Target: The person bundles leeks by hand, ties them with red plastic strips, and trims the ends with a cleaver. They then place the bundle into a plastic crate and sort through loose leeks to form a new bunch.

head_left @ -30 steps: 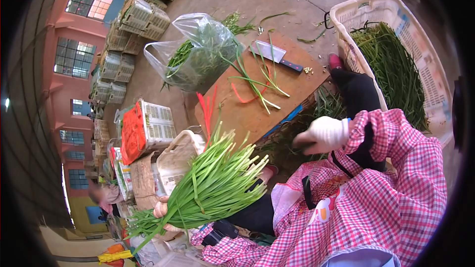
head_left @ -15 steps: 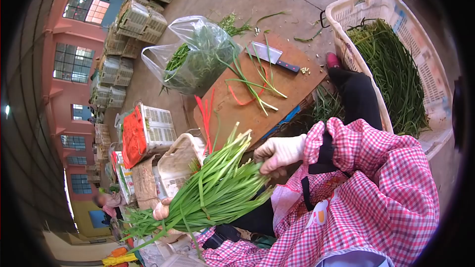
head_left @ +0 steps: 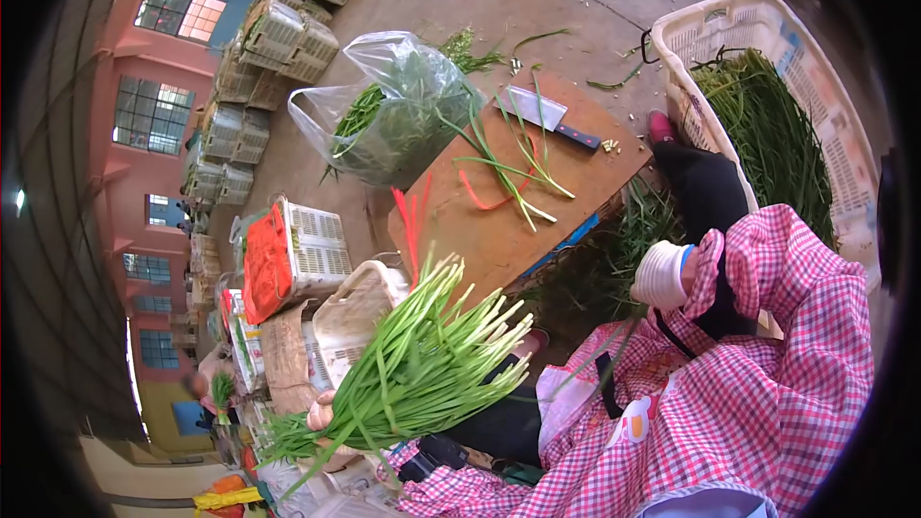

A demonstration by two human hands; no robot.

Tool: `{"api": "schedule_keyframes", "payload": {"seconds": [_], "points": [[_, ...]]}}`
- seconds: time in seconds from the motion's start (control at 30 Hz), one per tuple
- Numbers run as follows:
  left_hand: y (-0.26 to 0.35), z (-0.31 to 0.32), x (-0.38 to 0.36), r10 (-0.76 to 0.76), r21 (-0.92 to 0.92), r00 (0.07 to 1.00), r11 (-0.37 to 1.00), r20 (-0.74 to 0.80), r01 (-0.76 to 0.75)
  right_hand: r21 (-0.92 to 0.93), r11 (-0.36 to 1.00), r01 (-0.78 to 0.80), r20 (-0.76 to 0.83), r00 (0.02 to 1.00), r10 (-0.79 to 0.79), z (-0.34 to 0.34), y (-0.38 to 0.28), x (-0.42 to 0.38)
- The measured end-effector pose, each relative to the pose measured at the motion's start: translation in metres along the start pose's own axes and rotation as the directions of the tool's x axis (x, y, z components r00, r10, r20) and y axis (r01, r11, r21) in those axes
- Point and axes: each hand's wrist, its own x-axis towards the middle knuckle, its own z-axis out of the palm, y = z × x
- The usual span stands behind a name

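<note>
My left hand (head_left: 322,412) is closed round a thick bunch of garlic chives (head_left: 432,355), near its leafy end; the pale cut ends fan out towards the board. My right hand (head_left: 662,273), in a white glove, is raised by the crate at my right, well apart from the bunch. Its fingers are mostly hidden, but a thin green leaf (head_left: 587,362) trails down from it. On the wooden board (head_left: 441,230) lie a cleaver (head_left: 542,110), some loose green stalks (head_left: 508,177) and red ties (head_left: 480,197).
A white crate (head_left: 686,53) full of greens stands at my right. Behind the board sits a plastic bag (head_left: 384,125) of greens. Crates, one with red ties (head_left: 264,264) over its side, stand on the left. Another person (head_left: 213,369) is farther off, holding greens.
My right hand has left the bunch and moved right, trailing a thin leaf. My left hand still holds the bunch, whose cut ends have spread out more.
</note>
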Motion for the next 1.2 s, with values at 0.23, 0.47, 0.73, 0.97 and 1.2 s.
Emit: {"api": "schedule_keyframes", "payload": {"seconds": [0.23,0.47,0.73,0.97,1.2], "points": [[0.050,-0.022,0.021,0.788,0.564,0.364,0.612,-0.497,-0.554,0.640,0.355,0.681,-0.763,0.618,0.190,-0.087,-0.054,-0.001],[0.118,-0.030,0.007,0.442,-0.044,0.638,0.801,-0.630,-0.597,0.735,-0.592,0.330,-0.400,0.916,0.014,-0.114,-0.096,0.060],[0.081,0.010,-0.009,0.340,-0.088,0.733,0.875,-0.590,-0.477,0.671,-0.621,0.405,-0.695,0.634,-0.337,-0.041,-0.062,0.026],[-0.017,0.027,-0.008,0.235,-0.040,0.929,0.966,-0.286,-0.256,0.755,0.639,0.147,-0.182,0.983,-0.011,0.012,0.006,-0.026],[0.032,-0.009,-0.003,0.649,0.772,0.758,0.512,-0.060,-0.377,0.847,0.444,0.293,-0.423,0.877,0.229,-0.013,0.007,-0.032]]}}
